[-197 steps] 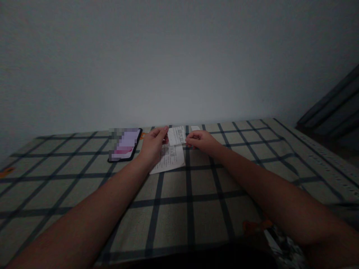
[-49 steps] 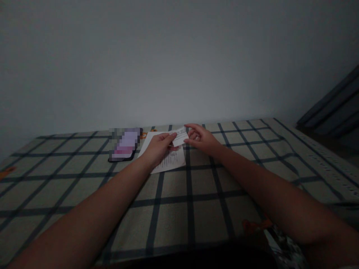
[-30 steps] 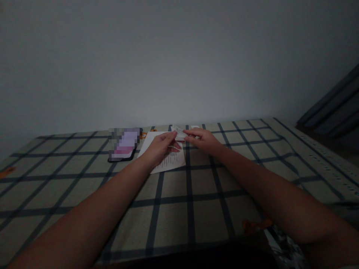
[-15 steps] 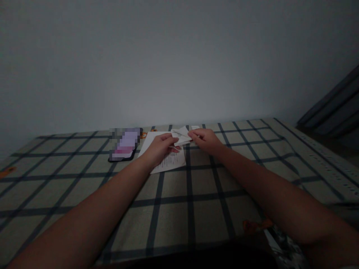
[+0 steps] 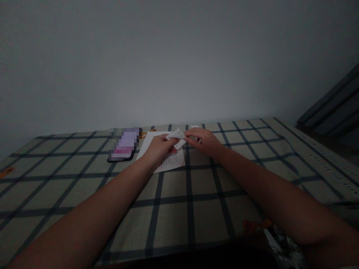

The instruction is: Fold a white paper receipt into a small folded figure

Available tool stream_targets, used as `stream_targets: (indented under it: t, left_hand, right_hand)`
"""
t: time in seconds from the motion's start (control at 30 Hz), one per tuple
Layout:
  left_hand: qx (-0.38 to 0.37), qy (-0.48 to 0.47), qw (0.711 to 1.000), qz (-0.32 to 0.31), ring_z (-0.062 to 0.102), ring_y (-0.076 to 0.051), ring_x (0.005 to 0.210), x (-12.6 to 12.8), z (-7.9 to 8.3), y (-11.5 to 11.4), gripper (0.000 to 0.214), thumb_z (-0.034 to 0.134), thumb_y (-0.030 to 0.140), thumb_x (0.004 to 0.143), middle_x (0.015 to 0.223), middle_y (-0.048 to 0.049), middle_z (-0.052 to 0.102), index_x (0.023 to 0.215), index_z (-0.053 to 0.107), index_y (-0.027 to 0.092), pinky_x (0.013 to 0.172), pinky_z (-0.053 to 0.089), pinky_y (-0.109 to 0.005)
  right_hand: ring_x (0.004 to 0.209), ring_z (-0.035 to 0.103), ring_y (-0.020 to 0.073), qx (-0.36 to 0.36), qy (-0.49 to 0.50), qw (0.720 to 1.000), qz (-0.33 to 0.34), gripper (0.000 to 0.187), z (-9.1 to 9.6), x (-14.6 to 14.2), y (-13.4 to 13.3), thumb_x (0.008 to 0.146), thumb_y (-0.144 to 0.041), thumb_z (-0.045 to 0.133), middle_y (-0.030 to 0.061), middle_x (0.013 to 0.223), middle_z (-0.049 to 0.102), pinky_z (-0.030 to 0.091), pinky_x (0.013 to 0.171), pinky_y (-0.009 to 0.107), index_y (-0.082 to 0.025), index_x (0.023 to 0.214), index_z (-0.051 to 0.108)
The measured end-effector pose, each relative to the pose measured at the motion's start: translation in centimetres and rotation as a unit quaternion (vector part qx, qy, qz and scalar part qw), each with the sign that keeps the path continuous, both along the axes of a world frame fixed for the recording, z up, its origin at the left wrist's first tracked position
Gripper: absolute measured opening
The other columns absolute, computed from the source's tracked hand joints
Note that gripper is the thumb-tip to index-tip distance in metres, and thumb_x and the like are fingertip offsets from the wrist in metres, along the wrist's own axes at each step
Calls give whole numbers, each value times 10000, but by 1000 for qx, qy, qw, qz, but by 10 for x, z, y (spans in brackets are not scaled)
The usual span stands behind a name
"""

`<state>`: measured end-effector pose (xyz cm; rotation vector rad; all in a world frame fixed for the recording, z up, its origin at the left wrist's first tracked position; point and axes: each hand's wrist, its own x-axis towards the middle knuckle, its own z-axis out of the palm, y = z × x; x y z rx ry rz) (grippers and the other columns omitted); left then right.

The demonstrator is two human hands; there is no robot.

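A small piece of folded white paper (image 5: pixel 176 134) with printing on its upper flap is held between my two hands, above the bed-like checked surface. My left hand (image 5: pixel 162 145) pinches its left side, thumb on top. At its right corner, the fingertips of my right hand (image 5: pixel 203 140) are closed on the paper. Beneath my left hand lies a printed white sheet (image 5: pixel 171 162), partly covered by that hand and wrist. Some of the folds are hidden behind my fingers.
A phone (image 5: pixel 125 145) with a lit, blurred screen lies left of the sheet. Another small white piece (image 5: pixel 195 127) lies behind my right hand. The checked cloth (image 5: pixel 174 209) runs back to a grey wall (image 5: pixel 179 59). Dark fabric (image 5: pixel 333 101) hangs at the right.
The folded paper has been turned and a printed flap now faces up, where a plain white face showed before. My right hand has shifted slightly left with it.
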<state>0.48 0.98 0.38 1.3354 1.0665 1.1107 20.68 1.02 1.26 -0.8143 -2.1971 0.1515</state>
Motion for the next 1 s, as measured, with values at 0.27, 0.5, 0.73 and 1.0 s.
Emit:
stream_targets:
  t: [0.27, 0.5, 0.73, 1.0]
  left_hand:
    - [0, 22, 1000, -22, 516, -96, 481, 4, -1, -7, 310, 734, 381, 704, 724, -48, 659, 888, 710, 133, 469, 405, -237]
    - [-26, 33, 999, -34, 500, -111, 431, 7, -5, -9, 253, 677, 374, 736, 608, -41, 629, 827, 709, 140, 426, 367, -249]
    - [-39, 36, 998, -25, 478, -100, 407, 10, -1, -13, 204, 677, 342, 722, 590, -35, 614, 745, 677, 140, 400, 331, -234]
    - [-59, 62, 996, -11, 463, -107, 380, 12, 1, -16, 153, 642, 289, 706, 504, -14, 558, 652, 620, 148, 398, 323, -241]
  right_hand:
    - [1029, 584, 186, 60, -10, 998, -5, 223, -3, 0, 1, 869, -246, 582, 101, 1096, 655, 451, 902, 326, -174, 1046, 698]
    - [787, 565, 158, 52, -94, 993, -51, 225, -5, -3, -1, 920, -310, 520, 53, 852, 685, 390, 718, 273, -164, 897, 690]
    - [855, 606, 182, 75, -119, 985, -95, 239, 1, -8, -13, 897, -272, 537, 61, 968, 716, 394, 724, 282, -191, 1055, 698]
    - [866, 628, 193, 52, -62, 987, -137, 229, 4, -10, -16, 894, -261, 526, 62, 989, 727, 419, 754, 304, -202, 1018, 710]
